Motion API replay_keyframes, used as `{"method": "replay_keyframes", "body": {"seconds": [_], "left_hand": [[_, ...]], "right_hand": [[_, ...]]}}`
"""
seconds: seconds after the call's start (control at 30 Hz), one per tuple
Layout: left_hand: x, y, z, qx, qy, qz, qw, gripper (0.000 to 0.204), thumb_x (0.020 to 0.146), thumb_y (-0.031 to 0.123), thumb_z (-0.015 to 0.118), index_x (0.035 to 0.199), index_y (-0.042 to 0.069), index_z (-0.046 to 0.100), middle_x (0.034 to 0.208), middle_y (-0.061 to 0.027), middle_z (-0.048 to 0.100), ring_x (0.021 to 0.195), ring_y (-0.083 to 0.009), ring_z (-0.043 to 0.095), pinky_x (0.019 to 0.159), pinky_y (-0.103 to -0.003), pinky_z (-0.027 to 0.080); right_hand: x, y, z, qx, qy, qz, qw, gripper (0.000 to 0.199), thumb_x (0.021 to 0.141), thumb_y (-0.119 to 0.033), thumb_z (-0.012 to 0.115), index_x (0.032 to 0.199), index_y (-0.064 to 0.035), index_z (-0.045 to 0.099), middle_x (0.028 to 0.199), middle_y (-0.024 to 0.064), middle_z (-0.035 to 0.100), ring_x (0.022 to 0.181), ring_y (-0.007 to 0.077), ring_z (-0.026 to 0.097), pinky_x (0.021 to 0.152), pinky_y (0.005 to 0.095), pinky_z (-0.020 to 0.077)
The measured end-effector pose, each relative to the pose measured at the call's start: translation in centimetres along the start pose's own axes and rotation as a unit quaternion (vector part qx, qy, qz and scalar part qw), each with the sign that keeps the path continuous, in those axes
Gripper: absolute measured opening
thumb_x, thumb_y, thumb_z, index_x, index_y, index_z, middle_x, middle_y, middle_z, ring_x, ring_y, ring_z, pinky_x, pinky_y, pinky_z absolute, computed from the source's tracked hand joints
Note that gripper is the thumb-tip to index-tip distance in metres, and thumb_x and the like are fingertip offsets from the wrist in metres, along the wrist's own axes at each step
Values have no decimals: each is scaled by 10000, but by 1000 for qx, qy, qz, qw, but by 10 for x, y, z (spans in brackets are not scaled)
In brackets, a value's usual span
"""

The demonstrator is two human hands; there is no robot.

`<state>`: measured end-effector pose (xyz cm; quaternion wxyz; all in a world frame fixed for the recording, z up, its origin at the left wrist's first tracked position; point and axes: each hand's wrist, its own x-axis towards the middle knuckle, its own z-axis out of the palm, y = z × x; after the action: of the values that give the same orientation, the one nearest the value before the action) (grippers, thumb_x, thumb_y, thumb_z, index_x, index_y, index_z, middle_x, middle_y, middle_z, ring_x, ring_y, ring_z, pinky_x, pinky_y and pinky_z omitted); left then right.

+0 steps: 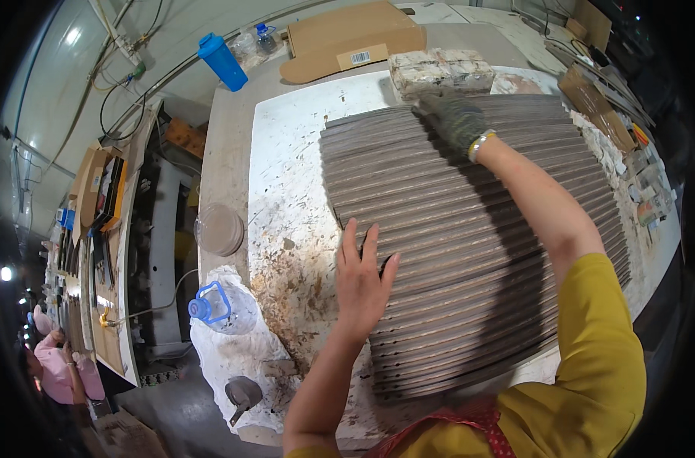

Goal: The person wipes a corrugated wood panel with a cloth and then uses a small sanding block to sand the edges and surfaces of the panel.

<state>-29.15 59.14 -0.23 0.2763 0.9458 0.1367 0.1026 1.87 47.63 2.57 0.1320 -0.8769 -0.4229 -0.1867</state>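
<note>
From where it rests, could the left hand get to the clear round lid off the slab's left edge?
Probably yes. The left hand lies flat on the stacked grey strips, holding nothing, and only bare stained slab separates it from the clear round lid.

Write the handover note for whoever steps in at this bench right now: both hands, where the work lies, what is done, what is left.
Left hand: bare, flat, fingers spread on the near left edge of the row of thin grey strips.
Right hand: in a dark knit glove, pressing on the far end of the row, close to the pale blocks.
Strips: overlapped in one fanned row across the stained white board.
Done: row laid out.
Left: far end appears less even; probably needs squaring.
</note>
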Motion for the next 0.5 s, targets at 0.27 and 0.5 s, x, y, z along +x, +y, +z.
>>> {"method": "replay_keyframes", "body": {"seconds": [0.27,0.5], "left_hand": [[101,-67,-34,-352,64,-125,925,748,1025,506,467,1580,46,264,1612,-162,321,1444,-296,359,1185,-430,304],[246,-101,-12,-471,34,-222,853,722,1026,575,452,1529,60,398,1525,-137,439,1360,-257,463,1117,-391,382]], "right_hand": [[27,18,-1,300,7,112,947,518,995,-515,555,1224,-71,692,1082,163,725,1025,276,668,952,378,489],[57,50,34,255,-9,112,960,556,989,-464,600,1340,-33,611,1225,157,695,1114,251,651,998,354,482]]}}
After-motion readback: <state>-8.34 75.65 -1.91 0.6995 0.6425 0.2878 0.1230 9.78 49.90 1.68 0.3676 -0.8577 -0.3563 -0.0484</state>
